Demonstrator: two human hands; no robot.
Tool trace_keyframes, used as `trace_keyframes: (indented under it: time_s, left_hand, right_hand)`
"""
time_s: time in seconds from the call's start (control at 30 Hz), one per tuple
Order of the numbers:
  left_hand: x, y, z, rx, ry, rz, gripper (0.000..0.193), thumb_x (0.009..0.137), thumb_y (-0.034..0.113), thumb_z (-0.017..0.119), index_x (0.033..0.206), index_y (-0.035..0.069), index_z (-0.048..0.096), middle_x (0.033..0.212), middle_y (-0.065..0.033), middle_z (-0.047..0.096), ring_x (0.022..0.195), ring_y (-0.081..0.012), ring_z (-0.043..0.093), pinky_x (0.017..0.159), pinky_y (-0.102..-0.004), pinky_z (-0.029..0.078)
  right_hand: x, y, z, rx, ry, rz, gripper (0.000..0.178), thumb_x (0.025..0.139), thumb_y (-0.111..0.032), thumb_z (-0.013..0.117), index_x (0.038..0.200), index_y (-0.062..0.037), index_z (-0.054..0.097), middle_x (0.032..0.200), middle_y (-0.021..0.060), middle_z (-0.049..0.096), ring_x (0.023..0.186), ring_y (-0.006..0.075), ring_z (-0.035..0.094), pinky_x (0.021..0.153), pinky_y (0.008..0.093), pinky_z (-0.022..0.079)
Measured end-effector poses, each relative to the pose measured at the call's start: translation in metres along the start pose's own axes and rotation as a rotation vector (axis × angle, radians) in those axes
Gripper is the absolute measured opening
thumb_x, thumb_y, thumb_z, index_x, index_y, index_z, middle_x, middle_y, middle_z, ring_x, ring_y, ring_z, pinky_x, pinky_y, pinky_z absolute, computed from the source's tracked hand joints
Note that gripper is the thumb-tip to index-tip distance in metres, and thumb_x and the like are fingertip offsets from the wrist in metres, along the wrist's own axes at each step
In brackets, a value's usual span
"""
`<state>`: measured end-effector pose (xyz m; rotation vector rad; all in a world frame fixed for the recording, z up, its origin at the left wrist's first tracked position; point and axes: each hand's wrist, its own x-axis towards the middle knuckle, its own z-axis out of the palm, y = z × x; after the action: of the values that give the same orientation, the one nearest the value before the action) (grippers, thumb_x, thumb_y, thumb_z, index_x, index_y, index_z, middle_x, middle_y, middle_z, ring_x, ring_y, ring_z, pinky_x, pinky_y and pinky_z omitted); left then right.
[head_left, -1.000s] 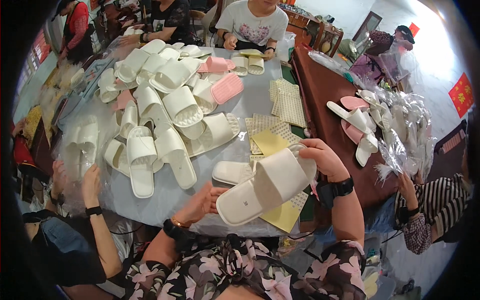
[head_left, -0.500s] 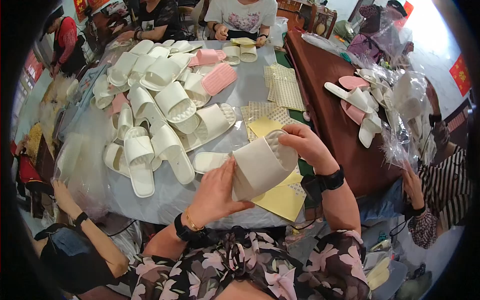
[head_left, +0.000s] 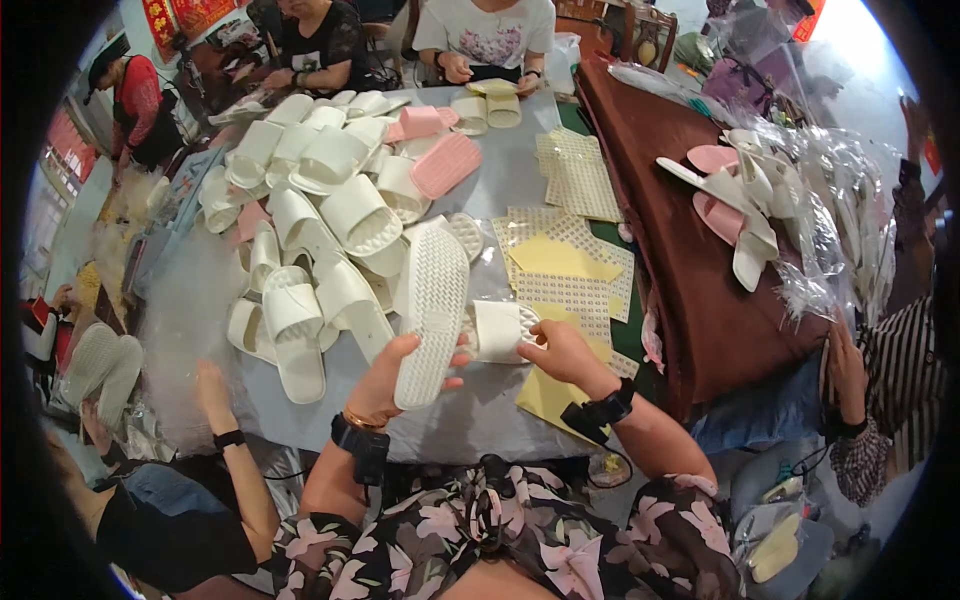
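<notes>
My left hand (head_left: 375,385) grips a white slipper (head_left: 435,310) held up, its textured sole turned toward me and its toe and heel pointing up and down. Just right of it, my right hand (head_left: 568,355) has its thumb and fingers on the end of a second white slipper (head_left: 497,332), which lies strap up on the table. Behind my left hand spreads a large heap of white slippers (head_left: 360,215), with a few pink ones (head_left: 445,165) among them. Sheets of small printed labels (head_left: 570,290) and yellow backing paper (head_left: 555,400) lie beside my right hand.
A brown-covered surface (head_left: 660,250) on the right carries more white and pink slippers (head_left: 735,210) and clear plastic bags (head_left: 840,190). Co-workers' hands are at both sides, the left one (head_left: 212,400) near clear plastic. Across the table a person (head_left: 490,50) handles a yellow sheet.
The slipper that both my hands held has turned sole toward me and moved left in my left hand. My right hand has let go and moved down to the slipper lying on the table.
</notes>
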<state>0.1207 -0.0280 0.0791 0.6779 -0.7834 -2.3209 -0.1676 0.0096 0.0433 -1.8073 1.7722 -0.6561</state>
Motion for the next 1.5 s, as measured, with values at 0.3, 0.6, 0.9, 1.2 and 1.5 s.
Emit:
trace_keyframes:
  time_s: [0.3, 0.6, 0.9, 1.2, 1.5]
  left_hand:
    - [-0.012, -0.020, -0.015, 0.178, 0.082, 0.046, 0.045, 0.085, 0.003, 0.054, 0.130, -0.006, 0.052, 0.122, -0.0117, 0.063, 0.106, -0.0204, 0.063, 0.094, -0.0336, 0.050]
    - [-0.010, -0.017, -0.018, -0.118, -0.188, -0.066, 0.046, 0.089, 0.023, 0.055, 0.129, 0.000, 0.052, 0.088, -0.0029, 0.059, 0.070, -0.0142, 0.057, 0.061, -0.0269, 0.043]
    - [0.013, -0.066, -0.020, -0.182, 0.061, -0.165, 0.075, 0.098, 0.066, 0.028, 0.141, 0.006, 0.044, 0.099, -0.0080, 0.061, 0.073, -0.0146, 0.058, 0.058, -0.0281, 0.050]
    - [-0.015, -0.050, 0.003, 0.341, 0.184, -0.032, 0.064, 0.101, 0.037, 0.047, 0.153, 0.007, 0.024, 0.149, -0.0043, 0.038, 0.134, -0.0171, 0.038, 0.108, -0.0340, 0.034]
    - [0.000, -0.069, 0.002, 0.871, 0.319, 0.263, 0.068, 0.091, 0.021, 0.066, 0.146, 0.000, 0.033, 0.134, -0.0137, 0.051, 0.123, -0.0199, 0.048, 0.103, -0.0326, 0.040]
  right_hand:
    - [0.011, 0.007, 0.024, 0.593, -0.198, 0.321, 0.032, 0.081, -0.028, 0.069, 0.084, 0.0041, 0.065, 0.066, 0.0078, 0.061, 0.052, 0.0152, 0.057, 0.049, 0.0297, 0.044]
    - [0.022, -0.016, -0.061, 0.742, -0.095, 0.316, 0.021, 0.083, -0.019, 0.067, 0.084, 0.0019, 0.065, 0.063, 0.0001, 0.055, 0.049, 0.0069, 0.047, 0.044, 0.0252, 0.035]
    - [0.021, -0.001, -0.078, 0.224, -0.112, 0.088, 0.026, 0.078, -0.022, 0.069, 0.090, 0.0003, 0.072, 0.076, 0.0121, 0.070, 0.067, 0.0191, 0.064, 0.063, 0.0327, 0.050]
    - [0.033, 0.023, -0.038, 0.272, -0.204, 0.131, 0.028, 0.081, -0.023, 0.069, 0.097, 0.0001, 0.071, 0.077, 0.0128, 0.070, 0.068, 0.0183, 0.064, 0.062, 0.0327, 0.050]
    - [0.025, -0.034, -0.042, 0.447, -0.261, 0.064, 0.022, 0.086, -0.015, 0.066, 0.100, 0.0010, 0.069, 0.078, 0.0042, 0.067, 0.074, 0.0098, 0.061, 0.069, 0.0268, 0.050]
